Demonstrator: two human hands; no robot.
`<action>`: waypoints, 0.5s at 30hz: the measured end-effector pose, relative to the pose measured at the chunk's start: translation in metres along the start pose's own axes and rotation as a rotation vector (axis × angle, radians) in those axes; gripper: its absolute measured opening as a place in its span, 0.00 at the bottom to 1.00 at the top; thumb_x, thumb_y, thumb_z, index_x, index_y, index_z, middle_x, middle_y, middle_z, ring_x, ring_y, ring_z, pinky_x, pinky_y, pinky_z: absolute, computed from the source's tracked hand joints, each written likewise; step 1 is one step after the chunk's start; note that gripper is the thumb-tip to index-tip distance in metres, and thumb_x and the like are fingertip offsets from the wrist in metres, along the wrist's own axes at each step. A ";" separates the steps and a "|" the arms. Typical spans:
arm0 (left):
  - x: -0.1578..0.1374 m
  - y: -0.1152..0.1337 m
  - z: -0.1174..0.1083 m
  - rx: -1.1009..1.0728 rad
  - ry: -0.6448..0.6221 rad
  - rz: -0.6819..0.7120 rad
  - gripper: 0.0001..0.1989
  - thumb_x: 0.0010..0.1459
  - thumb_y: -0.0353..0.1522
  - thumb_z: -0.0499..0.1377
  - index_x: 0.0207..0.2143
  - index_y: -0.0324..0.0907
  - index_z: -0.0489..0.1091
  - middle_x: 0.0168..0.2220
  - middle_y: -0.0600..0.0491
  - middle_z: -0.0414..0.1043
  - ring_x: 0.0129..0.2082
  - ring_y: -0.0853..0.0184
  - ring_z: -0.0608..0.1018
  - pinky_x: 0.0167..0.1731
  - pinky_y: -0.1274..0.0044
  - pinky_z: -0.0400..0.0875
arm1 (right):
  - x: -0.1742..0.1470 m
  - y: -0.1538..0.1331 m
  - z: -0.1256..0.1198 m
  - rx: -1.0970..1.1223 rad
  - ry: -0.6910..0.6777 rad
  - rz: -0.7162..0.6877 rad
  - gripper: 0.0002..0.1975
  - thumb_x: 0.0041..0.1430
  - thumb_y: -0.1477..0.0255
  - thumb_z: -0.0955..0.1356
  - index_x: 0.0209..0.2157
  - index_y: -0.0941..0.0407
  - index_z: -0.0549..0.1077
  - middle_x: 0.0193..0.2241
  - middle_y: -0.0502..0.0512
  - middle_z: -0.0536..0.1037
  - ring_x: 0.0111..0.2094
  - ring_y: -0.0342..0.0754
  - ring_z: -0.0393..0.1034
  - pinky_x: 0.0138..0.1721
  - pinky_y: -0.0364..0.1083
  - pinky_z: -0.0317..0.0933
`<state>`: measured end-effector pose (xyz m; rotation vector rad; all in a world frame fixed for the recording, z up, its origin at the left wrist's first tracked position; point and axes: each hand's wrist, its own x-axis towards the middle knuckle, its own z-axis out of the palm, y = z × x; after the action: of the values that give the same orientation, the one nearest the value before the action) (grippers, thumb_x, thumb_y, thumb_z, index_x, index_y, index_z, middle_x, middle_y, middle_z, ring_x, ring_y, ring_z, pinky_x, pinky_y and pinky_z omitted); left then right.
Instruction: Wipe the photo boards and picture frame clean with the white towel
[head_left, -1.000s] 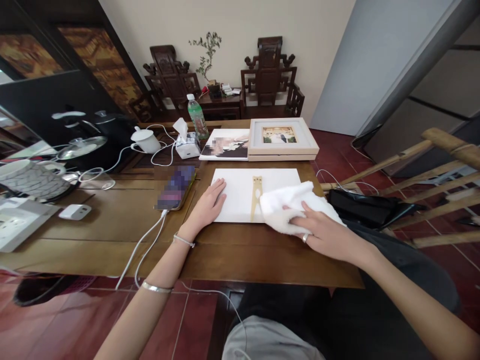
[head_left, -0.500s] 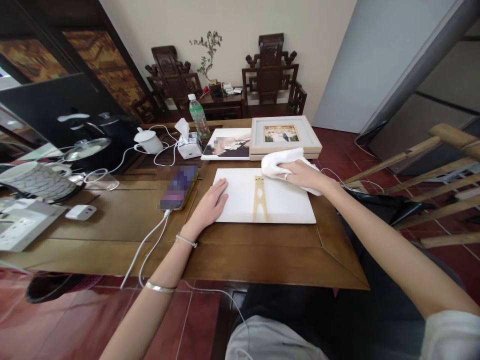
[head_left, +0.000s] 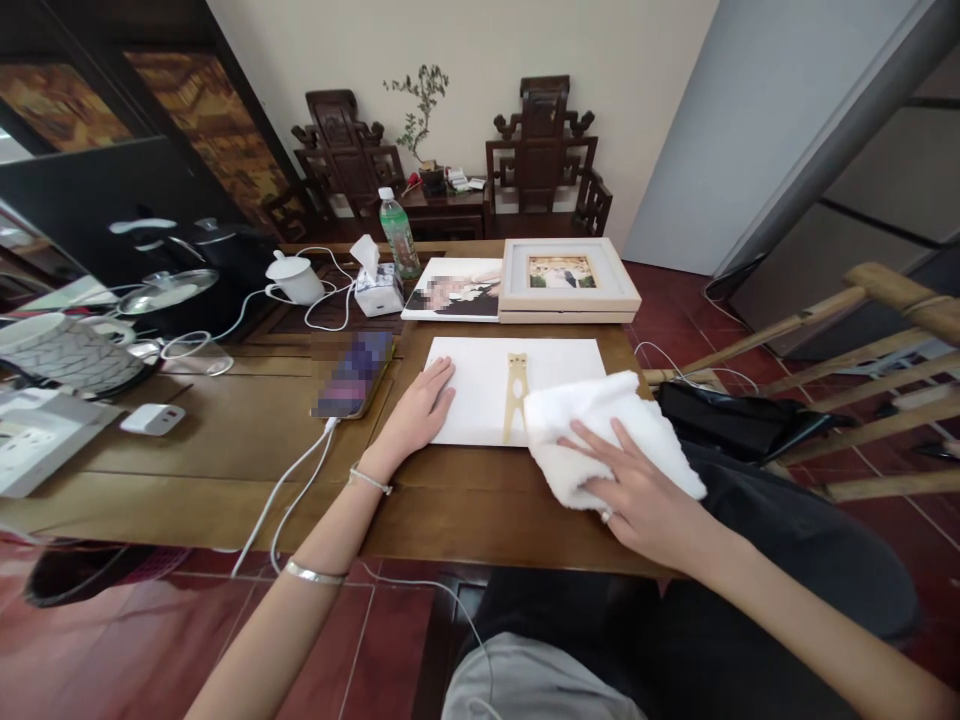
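A white flat panel [head_left: 472, 395] lies on the wooden table, with a pale yellow cat-shaped piece [head_left: 515, 390] on its face. My left hand [head_left: 424, 405] rests flat on the panel's left edge, its fingers stretched out and nothing in them. A folded white towel [head_left: 577, 430] covers the panel's lower right corner and hangs over onto the table. On top of the towel is my right hand [head_left: 637, 490], pressing and gripping it with fingers somewhat spread; its thumb is partly hidden.
Behind the panel are a framed picture [head_left: 626, 280] and a photo board [head_left: 457, 310]. A phone [head_left: 356, 375] with a white cable lies to the left, near a tissue box [head_left: 379, 290], a bottle [head_left: 397, 235] and a lidded cup [head_left: 294, 280]. A bamboo chair [head_left: 885, 340] stands right.
My right hand has drawn the towel from the panel's upper right corner down toward me, past the near edge. My left hand has stayed in place.
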<state>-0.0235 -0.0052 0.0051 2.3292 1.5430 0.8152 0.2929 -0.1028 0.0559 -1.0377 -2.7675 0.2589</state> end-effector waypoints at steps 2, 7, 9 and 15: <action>0.000 -0.001 0.000 -0.007 0.003 0.000 0.24 0.63 0.37 0.45 0.58 0.36 0.61 0.62 0.43 0.57 0.64 0.59 0.58 0.62 0.61 0.51 | -0.006 -0.007 -0.001 -0.002 -0.037 -0.005 0.18 0.42 0.87 0.60 0.32 0.57 0.75 0.60 0.62 0.61 0.64 0.61 0.43 0.60 0.71 0.37; 0.000 -0.002 0.001 -0.016 0.002 -0.017 0.24 0.64 0.37 0.45 0.58 0.36 0.61 0.62 0.42 0.57 0.64 0.58 0.57 0.62 0.61 0.52 | 0.004 0.005 -0.013 0.057 -0.091 0.010 0.22 0.44 0.85 0.60 0.39 0.55 0.74 0.60 0.59 0.63 0.64 0.56 0.47 0.62 0.65 0.41; 0.000 -0.002 0.001 -0.016 0.002 -0.017 0.24 0.64 0.37 0.45 0.58 0.35 0.61 0.62 0.41 0.57 0.64 0.58 0.57 0.62 0.62 0.51 | 0.015 0.018 -0.019 0.083 -0.095 0.024 0.26 0.45 0.85 0.59 0.44 0.54 0.73 0.58 0.55 0.66 0.63 0.54 0.49 0.62 0.61 0.43; 0.001 -0.003 0.000 -0.012 0.002 -0.001 0.24 0.64 0.37 0.45 0.58 0.34 0.61 0.62 0.41 0.57 0.64 0.58 0.58 0.62 0.63 0.51 | 0.068 0.060 -0.027 0.090 -0.055 0.159 0.22 0.52 0.81 0.58 0.46 0.53 0.72 0.51 0.53 0.73 0.53 0.60 0.65 0.56 0.61 0.53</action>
<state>-0.0250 -0.0034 0.0037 2.3196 1.5352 0.8242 0.2865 -0.0100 0.0754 -1.2462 -2.6958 0.4359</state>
